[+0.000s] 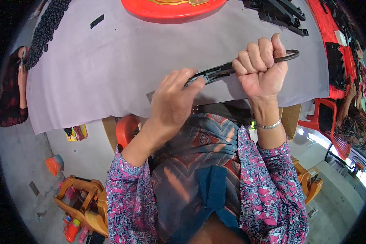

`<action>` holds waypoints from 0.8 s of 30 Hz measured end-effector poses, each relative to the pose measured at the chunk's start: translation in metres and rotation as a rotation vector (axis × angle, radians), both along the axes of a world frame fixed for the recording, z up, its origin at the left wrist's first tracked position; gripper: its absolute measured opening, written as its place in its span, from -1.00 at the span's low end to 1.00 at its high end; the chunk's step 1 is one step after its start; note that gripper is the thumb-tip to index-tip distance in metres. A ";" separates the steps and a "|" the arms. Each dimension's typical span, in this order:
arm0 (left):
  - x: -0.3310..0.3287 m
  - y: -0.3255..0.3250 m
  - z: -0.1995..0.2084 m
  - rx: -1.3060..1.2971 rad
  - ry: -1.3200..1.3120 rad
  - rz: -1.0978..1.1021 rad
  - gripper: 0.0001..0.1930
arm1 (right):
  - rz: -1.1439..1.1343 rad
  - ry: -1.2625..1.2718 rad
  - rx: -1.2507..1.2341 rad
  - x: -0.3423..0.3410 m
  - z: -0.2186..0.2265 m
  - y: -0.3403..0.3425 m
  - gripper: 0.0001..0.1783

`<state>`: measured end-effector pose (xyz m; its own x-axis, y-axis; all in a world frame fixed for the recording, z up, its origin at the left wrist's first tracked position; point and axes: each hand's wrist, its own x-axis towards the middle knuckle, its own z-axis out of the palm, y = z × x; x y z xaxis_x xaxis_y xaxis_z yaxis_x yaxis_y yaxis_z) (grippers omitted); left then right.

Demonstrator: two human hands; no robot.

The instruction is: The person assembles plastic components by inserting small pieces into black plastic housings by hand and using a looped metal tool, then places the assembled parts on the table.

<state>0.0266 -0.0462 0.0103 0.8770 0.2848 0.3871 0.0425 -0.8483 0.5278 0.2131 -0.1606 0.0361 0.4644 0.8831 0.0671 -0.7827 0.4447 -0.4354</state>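
A long, narrow black tool-like object slants across the near edge of the table, its right end higher. Its right end is a rounded dark loop, and a grey-blue metal section shows along the middle. My right hand is wrapped round it beside the loop, fingers curled toward me and thumb up. Around its left end my left hand is closed, thumb along the near side, covering that end. A grey flat tip shows beside the left fingers; whether it belongs to the object I cannot tell.
A red round tray with gold-coloured pieces stands at the far side. Black plastic parts lie far right, a small black strip far left. A black heap lines the left edge. Other people sit left and right, near a red chair.
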 end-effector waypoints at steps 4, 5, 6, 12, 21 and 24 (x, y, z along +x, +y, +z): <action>0.000 0.000 -0.002 0.001 0.000 0.000 -0.77 | -0.002 0.015 0.002 0.000 0.000 0.000 -0.37; 0.000 0.000 -0.003 0.001 0.005 -0.002 -0.77 | 0.002 0.017 0.003 0.000 -0.001 0.000 -0.37; -0.001 0.000 -0.003 -0.001 0.011 -0.005 -0.77 | 0.006 0.018 0.005 0.001 -0.001 0.000 -0.37; 0.000 0.000 -0.003 0.006 0.008 0.002 -0.77 | 0.004 0.026 -0.013 0.000 -0.001 0.000 -0.37; -0.001 0.000 0.000 -0.005 0.020 0.015 -0.71 | 0.026 -0.023 -0.005 0.000 -0.004 0.003 -0.40; 0.000 0.000 -0.002 0.000 0.004 0.007 -0.70 | 0.034 0.017 0.003 0.002 -0.007 0.004 -0.41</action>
<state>0.0264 -0.0463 0.0084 0.8764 0.2907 0.3839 0.0500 -0.8479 0.5277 0.2151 -0.1568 0.0286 0.4348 0.8984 0.0625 -0.8047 0.4188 -0.4208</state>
